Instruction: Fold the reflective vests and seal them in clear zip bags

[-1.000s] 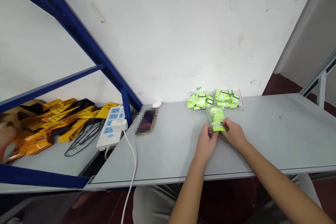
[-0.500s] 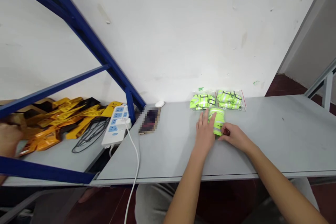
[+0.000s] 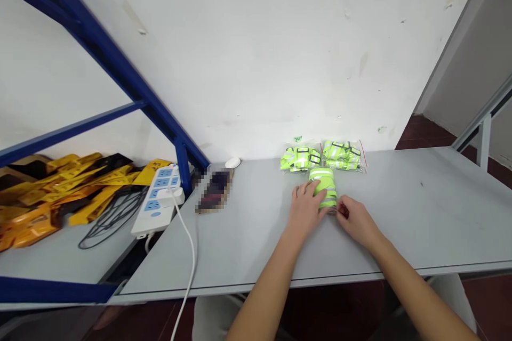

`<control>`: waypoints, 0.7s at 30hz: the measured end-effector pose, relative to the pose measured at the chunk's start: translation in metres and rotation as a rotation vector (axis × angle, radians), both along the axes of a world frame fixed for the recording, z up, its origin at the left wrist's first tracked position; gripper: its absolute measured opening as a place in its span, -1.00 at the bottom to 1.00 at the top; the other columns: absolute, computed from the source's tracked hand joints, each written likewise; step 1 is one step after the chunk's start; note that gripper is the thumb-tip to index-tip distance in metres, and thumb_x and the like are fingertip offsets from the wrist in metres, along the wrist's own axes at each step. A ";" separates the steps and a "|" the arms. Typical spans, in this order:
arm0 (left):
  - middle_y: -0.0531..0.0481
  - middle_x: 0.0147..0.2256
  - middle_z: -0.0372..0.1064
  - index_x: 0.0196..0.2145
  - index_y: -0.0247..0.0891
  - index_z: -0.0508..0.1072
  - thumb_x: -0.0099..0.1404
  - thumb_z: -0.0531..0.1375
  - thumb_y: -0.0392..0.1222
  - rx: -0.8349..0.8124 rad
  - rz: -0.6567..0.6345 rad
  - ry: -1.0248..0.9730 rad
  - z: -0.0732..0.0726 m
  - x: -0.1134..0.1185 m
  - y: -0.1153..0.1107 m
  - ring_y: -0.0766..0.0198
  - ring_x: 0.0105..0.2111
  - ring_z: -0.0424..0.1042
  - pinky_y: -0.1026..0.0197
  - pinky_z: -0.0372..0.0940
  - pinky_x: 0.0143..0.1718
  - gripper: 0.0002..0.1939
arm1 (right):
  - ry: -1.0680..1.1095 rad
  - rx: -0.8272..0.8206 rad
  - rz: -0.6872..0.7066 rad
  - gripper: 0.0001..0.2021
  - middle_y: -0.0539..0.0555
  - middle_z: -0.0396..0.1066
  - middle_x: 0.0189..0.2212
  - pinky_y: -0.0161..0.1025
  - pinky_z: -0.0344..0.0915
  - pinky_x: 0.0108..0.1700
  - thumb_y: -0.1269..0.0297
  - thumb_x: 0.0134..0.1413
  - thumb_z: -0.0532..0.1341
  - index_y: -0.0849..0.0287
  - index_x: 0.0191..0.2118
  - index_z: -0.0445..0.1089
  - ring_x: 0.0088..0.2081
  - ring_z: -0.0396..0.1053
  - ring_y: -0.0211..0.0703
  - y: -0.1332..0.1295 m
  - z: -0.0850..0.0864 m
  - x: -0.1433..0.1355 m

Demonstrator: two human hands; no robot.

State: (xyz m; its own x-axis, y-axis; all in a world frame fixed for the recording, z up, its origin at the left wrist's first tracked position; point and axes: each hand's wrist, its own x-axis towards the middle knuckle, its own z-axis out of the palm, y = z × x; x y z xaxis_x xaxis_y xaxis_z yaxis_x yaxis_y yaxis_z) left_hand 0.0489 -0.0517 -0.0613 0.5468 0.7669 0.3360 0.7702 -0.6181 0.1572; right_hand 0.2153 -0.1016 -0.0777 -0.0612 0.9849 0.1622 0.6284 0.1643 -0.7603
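Observation:
A folded lime-green strap bundle with silver stripes [image 3: 326,184] lies on the grey table, its far end near two clear bags. My left hand [image 3: 306,208] rests on its left side with the fingers spread. At its lower right corner my right hand [image 3: 354,217] is closed, thumb and forefinger together; what they hold, if anything, is too small to tell. Behind the bundle lie a left clear bag of green straps [image 3: 300,159] and a right clear bag of green straps [image 3: 344,155], both with black buckles.
A phone [image 3: 215,190] and a white oval object [image 3: 232,162] lie left on the table [image 3: 248,245]. A white power strip [image 3: 158,200] with a white cable stands beyond the blue frame [image 3: 182,165]. Yellow packages [image 3: 80,181] are heaped at far left.
The view has shifted, so the table items appear further left. My left hand has slid down the bundle, uncovering more of its top. The other person's hand at far left has left the view.

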 end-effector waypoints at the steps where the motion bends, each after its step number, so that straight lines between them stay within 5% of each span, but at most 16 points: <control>1: -0.07 0.19 0.19 -0.08 -0.12 0.41 0.23 0.22 -0.17 0.026 0.005 0.016 0.000 0.002 -0.001 -0.02 0.16 0.13 -0.14 0.08 0.13 -0.72 | -0.003 0.010 -0.008 -0.91 -0.08 0.21 -0.52 -0.32 0.11 -0.40 0.43 -0.01 0.05 0.09 -0.42 0.13 -0.47 0.17 -0.23 -0.003 0.000 -0.001; 6: -0.03 0.01 0.37 -0.21 -0.15 0.41 0.20 0.12 -0.43 0.131 -0.002 0.005 -0.003 0.015 -0.001 0.08 0.04 0.26 -0.10 0.07 0.11 -0.74 | -0.020 0.059 0.033 -0.85 -0.10 0.16 -0.55 -0.33 0.03 -0.44 0.48 -0.08 0.04 0.09 -0.47 0.05 -0.51 0.10 -0.26 -0.008 -0.001 -0.010; 13: -0.09 -0.31 0.35 -0.37 -0.18 0.37 0.15 0.10 -0.48 0.111 0.139 -0.034 -0.006 0.028 0.008 0.08 -0.26 0.29 0.02 0.20 -0.16 -0.79 | -0.013 0.107 0.079 -0.83 -0.10 0.11 -0.56 -0.34 0.00 -0.46 0.48 -0.12 0.04 0.09 -0.49 0.00 -0.52 0.08 -0.27 -0.007 -0.002 -0.016; 17: -0.11 -0.18 0.33 -0.26 -0.19 0.36 0.12 0.18 -0.40 0.034 0.064 -0.054 -0.010 0.011 0.006 0.05 -0.17 0.27 0.06 0.24 -0.18 -0.78 | -0.039 0.103 0.011 -0.81 -0.10 0.11 -0.58 -0.34 0.01 -0.46 0.49 -0.13 0.05 0.08 -0.51 -0.01 -0.53 0.08 -0.26 -0.004 -0.006 -0.013; 21: -0.14 -0.03 0.25 -0.05 -0.21 0.27 0.19 0.23 -0.13 -0.098 0.053 -0.329 -0.016 -0.024 -0.006 0.06 -0.04 0.25 0.04 0.25 -0.06 -0.62 | -0.198 0.080 -0.137 -0.84 -0.08 0.16 -0.56 -0.31 -0.01 -0.46 0.47 -0.10 0.05 0.09 -0.50 0.03 -0.53 0.11 -0.24 -0.004 -0.009 -0.006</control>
